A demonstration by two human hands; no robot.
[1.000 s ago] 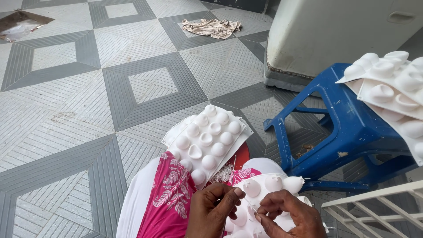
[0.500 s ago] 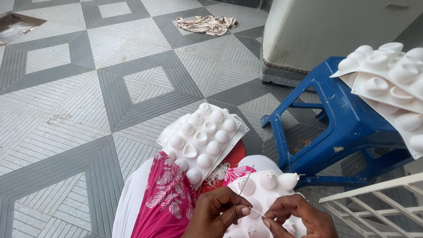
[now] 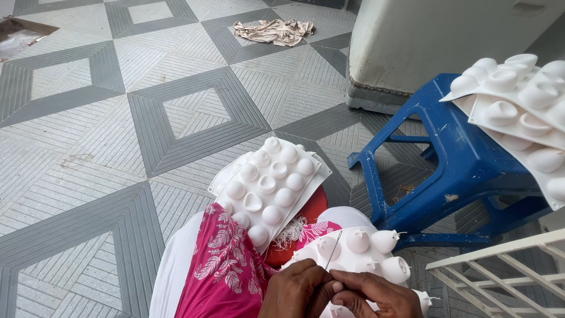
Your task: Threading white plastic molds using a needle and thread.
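Open tiled floor (image 3: 118,135) is stretching wide to the left and ahead, with only a rag (image 3: 273,30) and a scrap (image 3: 17,38) lying far off at its edges. To the right, a blue stool (image 3: 453,159) carrying stacked moulds (image 3: 524,112) is blocking the way, a grey bin (image 3: 435,41) is standing behind it and a white rail (image 3: 500,274) is closing off the near corner. Close in, the hands (image 3: 335,291) are working over a mould (image 3: 359,253) on the lap, and another mould (image 3: 271,188) is crowding the knees just ahead of them.

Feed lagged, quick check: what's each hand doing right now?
Left hand: pinched shut on the needle, over the white mould.
Right hand: fingers closed at the needle's base, touching the left.
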